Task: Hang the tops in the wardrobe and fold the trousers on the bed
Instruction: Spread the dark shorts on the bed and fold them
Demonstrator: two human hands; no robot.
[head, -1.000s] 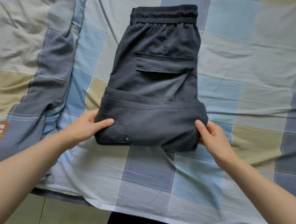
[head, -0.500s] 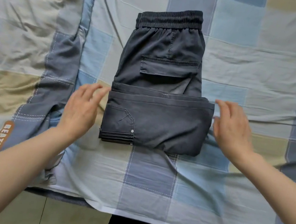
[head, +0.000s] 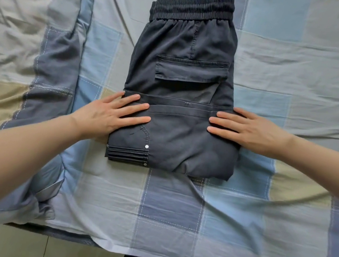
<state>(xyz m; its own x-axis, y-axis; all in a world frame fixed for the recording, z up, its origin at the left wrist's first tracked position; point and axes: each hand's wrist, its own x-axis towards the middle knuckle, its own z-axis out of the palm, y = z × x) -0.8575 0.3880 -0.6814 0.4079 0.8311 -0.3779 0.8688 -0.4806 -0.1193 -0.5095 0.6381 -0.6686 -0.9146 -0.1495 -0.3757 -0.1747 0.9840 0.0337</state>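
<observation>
A: Where are the trousers (head: 179, 99) now?

B: On the bed (head: 174, 206), a little toward 12 o'clock from the middle; the legs are folded up over the seat, waistband at 12 o'clock.

A: And the hands?

B: The left hand (head: 109, 115) lies flat at 9 o'clock of the fold, the right hand (head: 249, 130) at 3 o'clock; both have the grip spread, fingers straight, pressing, pinching nothing.

A: How much is left?

B: I think this pair is almost finished, maybe one more fold; no tops or wardrobe are visible, so I cannot tell about them.
</observation>
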